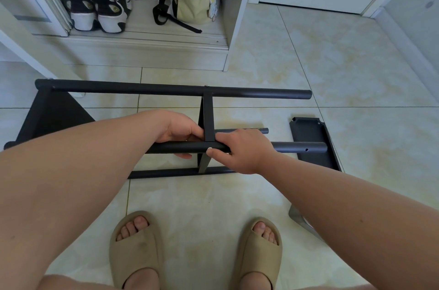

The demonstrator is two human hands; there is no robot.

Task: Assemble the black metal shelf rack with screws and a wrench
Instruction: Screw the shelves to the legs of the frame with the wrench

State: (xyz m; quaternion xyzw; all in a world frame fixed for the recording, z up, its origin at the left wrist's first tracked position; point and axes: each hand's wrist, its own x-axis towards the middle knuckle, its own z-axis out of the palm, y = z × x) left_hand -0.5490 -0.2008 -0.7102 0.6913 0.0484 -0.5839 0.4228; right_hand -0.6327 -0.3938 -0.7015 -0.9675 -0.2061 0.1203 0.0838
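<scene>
Both hands hold one tube of the black rack [166, 90], which lies across the tiled floor [332, 64].
The left hand [177, 131] and right hand [240, 150] each curl round the near tube [297, 147], either side of a flat crossbar [208, 113]. A loose black panel [311, 135] lies right; sneakers [95, 4] sit far left.

Both forearms extended forward and down, converging. Left hand [177, 129] curled round black tube [297, 147], fingertips showing beneath. Right hand [240, 149] alongside, gripping same tube, thumb pressed on near side; fingers seemingly wrapped over top.
</scene>
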